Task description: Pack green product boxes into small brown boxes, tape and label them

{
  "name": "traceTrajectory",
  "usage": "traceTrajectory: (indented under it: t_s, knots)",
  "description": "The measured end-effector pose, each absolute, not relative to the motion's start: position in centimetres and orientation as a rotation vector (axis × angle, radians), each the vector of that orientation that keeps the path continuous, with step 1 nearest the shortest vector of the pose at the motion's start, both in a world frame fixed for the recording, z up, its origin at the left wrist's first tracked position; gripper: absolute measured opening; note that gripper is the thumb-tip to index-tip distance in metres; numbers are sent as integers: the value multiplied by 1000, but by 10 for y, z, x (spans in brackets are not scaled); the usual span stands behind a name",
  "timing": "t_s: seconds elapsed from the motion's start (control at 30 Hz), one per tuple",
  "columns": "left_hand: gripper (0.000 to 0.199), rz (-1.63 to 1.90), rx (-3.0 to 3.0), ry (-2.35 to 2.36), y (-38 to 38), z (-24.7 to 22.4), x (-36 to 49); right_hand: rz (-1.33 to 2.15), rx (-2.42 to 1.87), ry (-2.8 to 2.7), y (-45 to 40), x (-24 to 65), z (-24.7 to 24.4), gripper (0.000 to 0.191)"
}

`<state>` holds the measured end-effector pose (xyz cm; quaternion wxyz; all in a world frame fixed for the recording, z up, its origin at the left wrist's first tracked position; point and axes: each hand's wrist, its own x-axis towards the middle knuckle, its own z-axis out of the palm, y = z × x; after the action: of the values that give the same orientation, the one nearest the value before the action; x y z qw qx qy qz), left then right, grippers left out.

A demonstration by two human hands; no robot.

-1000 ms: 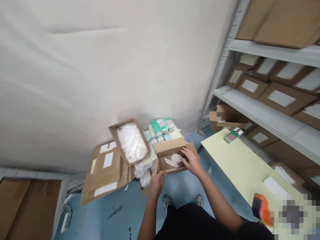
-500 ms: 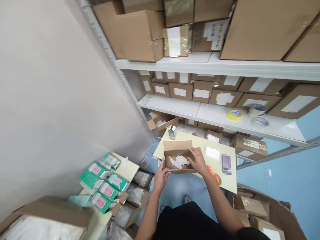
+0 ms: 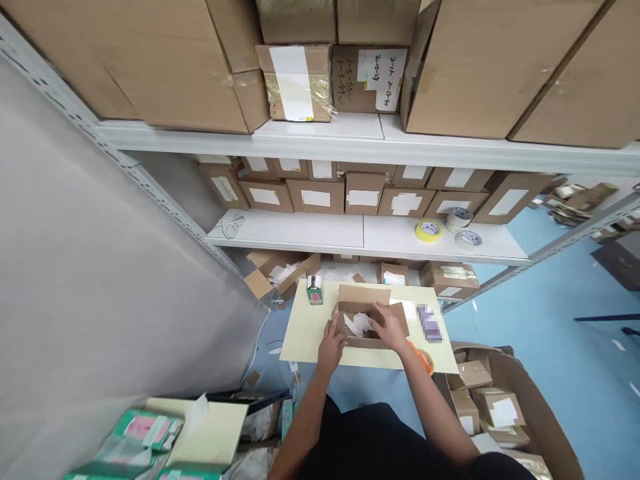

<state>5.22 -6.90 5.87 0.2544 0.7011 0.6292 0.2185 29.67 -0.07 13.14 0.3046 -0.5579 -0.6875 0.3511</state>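
An open cardboard box [image 3: 367, 343] rests on the pale yellow table [image 3: 300, 337], its back flap raised, with crumpled white paper [image 3: 358, 325] inside. My left hand [image 3: 331, 345] holds the box's left front corner, fingers over the edge. At the right side, my right hand [image 3: 389, 328] grips the box wall, its fingertips reaching over the inside near the paper. A small green and white box [image 3: 315, 291] stands at the table's back left. Right of my right forearm lies an orange tape dispenser [image 3: 423, 359].
Tape rolls [image 3: 429, 231] and labelled boxes [image 3: 315, 195] sit on the white shelf [image 3: 300, 230] ahead. A large carton [image 3: 540, 413] of small boxes is at the right. Green packages [image 3: 145, 430] lie on a side table [image 3: 220, 427] at the lower left. A pixelated item [image 3: 429, 323] lies at the table's right.
The view has turned right and the side table has shifted down and left. The open box now sits farther back on the table, with both hands still on it.
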Motion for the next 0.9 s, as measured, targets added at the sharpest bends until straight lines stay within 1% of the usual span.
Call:
traceTrajectory:
  t_s: [0.1, 0.2, 0.27, 0.4, 0.5, 0.6, 0.67, 0.73, 0.83, 0.9]
  knots:
    - [34, 544, 1899, 1670, -46, 40, 34, 1011, -1472, -1728, 11, 258, 134, 61]
    - [37, 572, 1901, 1606, -34, 32, 14, 1144, -1461, -1570, 26, 212, 132, 61]
    - [40, 634, 1872, 1597, -30, 30, -1, 1293, -1434, -1428, 40, 181, 126, 63]
    - [49, 823, 1717, 1695, -9, 37, -35, 1562, -1412, -1147, 77, 126, 109, 64]
    - [60, 941, 1565, 1786, 27, 48, -61, 1575, -1506, -1060, 104, 92, 101, 63]
    - [71, 983, 1433, 1852, 73, 59, -85, 1620, -1533, -983, 119, 64, 99, 65]
    - [73, 956, 1334, 1897, 100, 62, -96, 1672, -1533, -906, 121, 48, 98, 63]
    - [73, 852, 1271, 1910, 117, 61, -105, 1736, -1533, -853, 117, 36, 95, 59]
    - [74, 670, 1296, 1923, 124, 52, -113, 1848, -1499, -802, 108, 24, 89, 57]
    - [72, 628, 1393, 1936, 120, 46, -118, 1893, -1471, -771, 103, 22, 85, 57]
